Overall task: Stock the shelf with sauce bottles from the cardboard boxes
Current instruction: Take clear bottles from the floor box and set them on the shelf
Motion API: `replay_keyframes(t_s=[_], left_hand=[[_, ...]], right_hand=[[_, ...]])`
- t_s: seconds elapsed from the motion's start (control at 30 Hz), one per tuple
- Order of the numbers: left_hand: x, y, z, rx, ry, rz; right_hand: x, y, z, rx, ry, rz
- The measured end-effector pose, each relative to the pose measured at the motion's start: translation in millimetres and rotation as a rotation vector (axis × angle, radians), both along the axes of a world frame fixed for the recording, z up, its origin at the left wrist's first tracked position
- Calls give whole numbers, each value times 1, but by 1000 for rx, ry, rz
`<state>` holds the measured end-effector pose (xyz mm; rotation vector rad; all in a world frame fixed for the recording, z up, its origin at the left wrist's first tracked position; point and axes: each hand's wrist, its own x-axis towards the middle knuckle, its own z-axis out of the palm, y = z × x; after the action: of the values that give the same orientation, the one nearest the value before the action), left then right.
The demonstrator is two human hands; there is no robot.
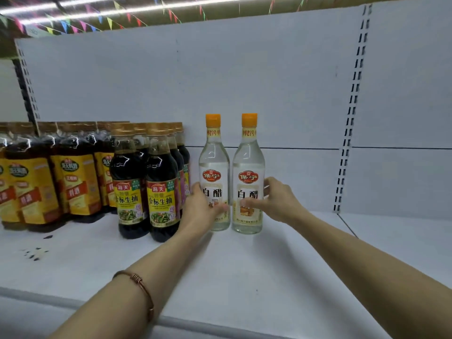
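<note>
Looking forward and slightly down from head height, facing the white shelf (244,265) squarely and close, back panel (244,81) filling mid-frame, ceiling bunting (85,23) showing along the upper left.

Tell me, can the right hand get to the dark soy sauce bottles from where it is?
Probably not directly. The right hand holds the right vinegar bottle, and both vinegar bottles and the left hand stand between it and the soy sauce bottles.

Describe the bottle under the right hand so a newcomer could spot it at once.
On the white shelf, right of the dark soy sauce bottles, stand two clear bottles with orange caps. The right hand holds the right-hand clear bottle; bare shelf lies beyond it, unlike its twin.
</note>
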<state>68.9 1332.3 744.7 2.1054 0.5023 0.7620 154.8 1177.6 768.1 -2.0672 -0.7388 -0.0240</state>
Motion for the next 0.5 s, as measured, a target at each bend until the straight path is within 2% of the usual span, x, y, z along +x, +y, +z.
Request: replay_keyframes(t_s=[0.17,0.37,0.5], left_hand=[[25,12,3,-13,57,59],[49,29,-1,-89,10,104],[57,36,7,-55,114,105]], right_hand=[[16,24,-2,-16,-8,-26],[36,43,-3,31,20,-29],[51,54,-4,36,-3,-61]])
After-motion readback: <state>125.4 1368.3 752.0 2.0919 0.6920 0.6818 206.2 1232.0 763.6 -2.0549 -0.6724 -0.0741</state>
